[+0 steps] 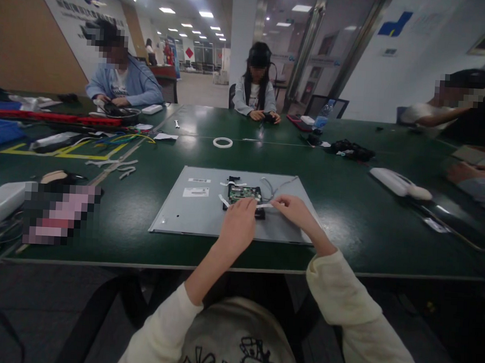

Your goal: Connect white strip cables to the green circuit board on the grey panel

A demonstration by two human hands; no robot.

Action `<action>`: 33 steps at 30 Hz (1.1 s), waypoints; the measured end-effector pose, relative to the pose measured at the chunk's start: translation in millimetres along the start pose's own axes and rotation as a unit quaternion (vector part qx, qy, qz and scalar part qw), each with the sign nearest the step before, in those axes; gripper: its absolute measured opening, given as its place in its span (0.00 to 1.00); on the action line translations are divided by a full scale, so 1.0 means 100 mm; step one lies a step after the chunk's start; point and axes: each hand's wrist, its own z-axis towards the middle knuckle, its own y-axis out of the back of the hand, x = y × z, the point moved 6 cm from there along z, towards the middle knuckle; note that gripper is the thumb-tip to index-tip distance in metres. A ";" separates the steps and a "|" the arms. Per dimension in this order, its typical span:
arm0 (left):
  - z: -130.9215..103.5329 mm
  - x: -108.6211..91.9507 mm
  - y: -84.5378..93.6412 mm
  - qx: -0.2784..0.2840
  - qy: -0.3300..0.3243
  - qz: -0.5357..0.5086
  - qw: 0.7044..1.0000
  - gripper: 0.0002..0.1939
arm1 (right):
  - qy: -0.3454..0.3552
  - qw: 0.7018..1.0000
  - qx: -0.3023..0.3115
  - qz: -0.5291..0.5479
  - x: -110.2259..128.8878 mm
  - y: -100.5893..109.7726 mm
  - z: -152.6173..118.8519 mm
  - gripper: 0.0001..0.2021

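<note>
A grey flat panel [195,217] lies on the table in front of me, with white labels on its left part. Near its middle sits a green circuit board [246,192] in a black frame, with short white strips stuck around it. A strip of white tape [264,206] runs between my hands across the board's near right corner. My right hand [293,210] pinches the strip's right end. At its other end, the closed fingers of my left hand [240,219] hold the tape down against the frame, hiding the board's near edge. Grey cables [270,187] curl beside the board.
A white tape roll [222,142] lies beyond the panel. Loose white strips [113,164], coloured wires [126,138] and a white device [5,204] are on the left. At right are another white device [399,183] and black cables [350,149]. Several people sit around the table.
</note>
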 end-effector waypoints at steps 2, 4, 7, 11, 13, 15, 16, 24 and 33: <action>-0.06 -0.10 -0.08 0.001 -0.014 -0.004 1.000 0.19 | 0.007 0.999 -0.015 -0.033 0.02 0.01 -0.02 0.16; -0.09 -0.14 -0.15 0.001 -0.025 -0.002 1.000 0.20 | 0.010 0.998 -0.029 -0.062 0.03 0.02 -0.03 0.16; -0.11 -0.17 -0.24 0.001 -0.036 0.008 0.999 0.21 | 0.012 0.994 -0.045 -0.099 0.04 0.01 -0.05 0.14; -0.13 -0.18 -0.29 -0.001 -0.018 0.026 0.999 0.20 | -0.001 0.987 -0.048 -0.156 0.06 -0.04 -0.07 0.13; -0.14 -0.18 -0.29 -0.006 -0.008 0.035 0.999 0.20 | -0.014 0.980 -0.052 -0.193 0.08 -0.07 -0.09 0.13; -0.14 -0.18 -0.27 -0.010 -0.002 0.039 0.999 0.19 | -0.022 0.973 -0.061 -0.223 0.10 -0.09 -0.12 0.13; -0.14 -0.18 -0.26 -0.011 0.001 0.040 0.999 0.18 | -0.025 0.970 -0.065 -0.234 0.11 -0.09 -0.14 0.13; -0.10 -0.16 -0.26 -0.004 -0.006 0.039 0.999 0.16 | -0.060 0.955 -0.079 -0.278 0.07 -0.06 -0.22 0.09; -0.10 -0.17 -0.25 0.008 -0.010 0.035 0.999 0.18 | -0.073 0.948 -0.115 -0.288 0.03 0.01 -0.26 0.05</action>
